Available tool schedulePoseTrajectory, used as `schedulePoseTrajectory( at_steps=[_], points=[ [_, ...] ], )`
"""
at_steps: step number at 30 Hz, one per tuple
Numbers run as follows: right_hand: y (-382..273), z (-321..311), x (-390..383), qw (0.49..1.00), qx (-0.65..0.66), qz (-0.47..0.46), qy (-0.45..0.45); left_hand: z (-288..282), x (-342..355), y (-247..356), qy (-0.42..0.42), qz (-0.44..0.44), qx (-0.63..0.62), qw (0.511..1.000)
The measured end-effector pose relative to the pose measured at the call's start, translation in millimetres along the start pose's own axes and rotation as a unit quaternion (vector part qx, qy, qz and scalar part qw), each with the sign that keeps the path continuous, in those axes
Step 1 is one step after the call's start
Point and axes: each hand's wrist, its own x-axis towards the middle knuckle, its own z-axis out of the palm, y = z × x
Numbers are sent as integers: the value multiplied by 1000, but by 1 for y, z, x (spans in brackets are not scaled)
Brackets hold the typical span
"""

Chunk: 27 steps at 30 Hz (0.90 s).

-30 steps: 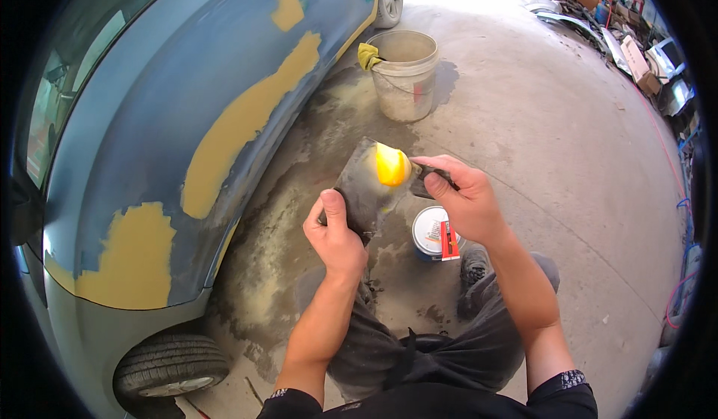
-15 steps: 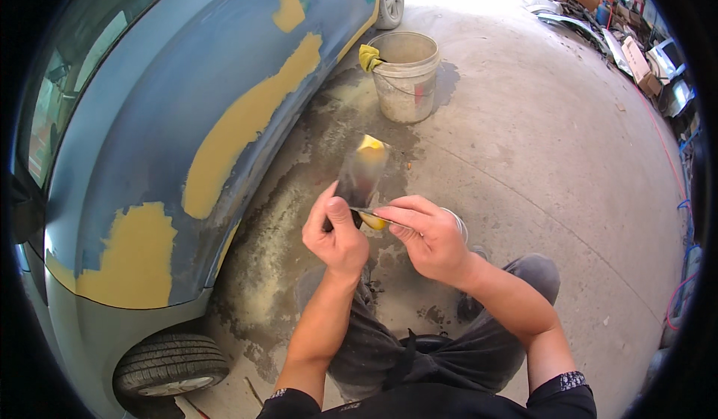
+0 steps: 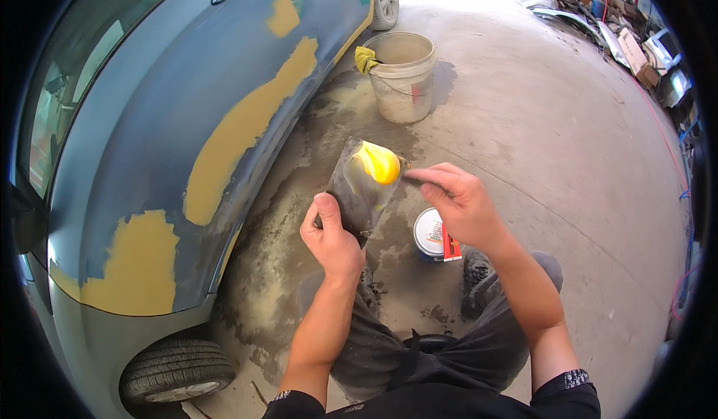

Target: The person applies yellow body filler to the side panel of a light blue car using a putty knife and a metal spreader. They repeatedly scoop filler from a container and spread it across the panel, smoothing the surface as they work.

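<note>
My left hand (image 3: 331, 243) grips a dark, smudged mixing board (image 3: 351, 202), thumb over its near edge. A glossy blob of yellow paste (image 3: 380, 164) sits near the board's top. My right hand (image 3: 460, 206) pinches a thin dark spreader (image 3: 411, 174), seen nearly edge-on beside the paste. Below that hand, a round white-lidded can (image 3: 427, 232) stands on the floor with a red tube (image 3: 452, 248) on it. At my left is a blue-grey car door (image 3: 149, 142) with tan filler patches (image 3: 127, 269).
A dirty white bucket (image 3: 404, 90) with a yellow cloth (image 3: 365, 59) over its rim stands ahead on the concrete floor (image 3: 561, 180). A tyre (image 3: 176, 363) is at lower left. Heaped boxes and panels (image 3: 636, 53) line the far right, with a red hose (image 3: 658, 120).
Half a second ago the spreader was low over the board, paste on it; my right hand has since risen and moved right, and the yellow blob now lies on the board's top.
</note>
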Motion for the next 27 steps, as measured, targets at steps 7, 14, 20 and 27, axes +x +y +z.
schedulePoseTrajectory(
  at_steps=[7, 14, 20, 27],
  points=[
    [-5, 29, -15, 966, -87, -190, 155, 4, -18, -10, -88, 218, 178, 956],
    [-11, 42, -21, 989, 13, -146, -1, -3, -2, -7, -5, 199, 142, 970],
    [-13, 0, 10, 761, 629, 24, 157, -9, -10, -10, -58, 101, 80, 990],
    [4, 1, 0, 996, 60, 40, -47, -5, -3, -8, -18, 1, 0, 1000]
  ],
)
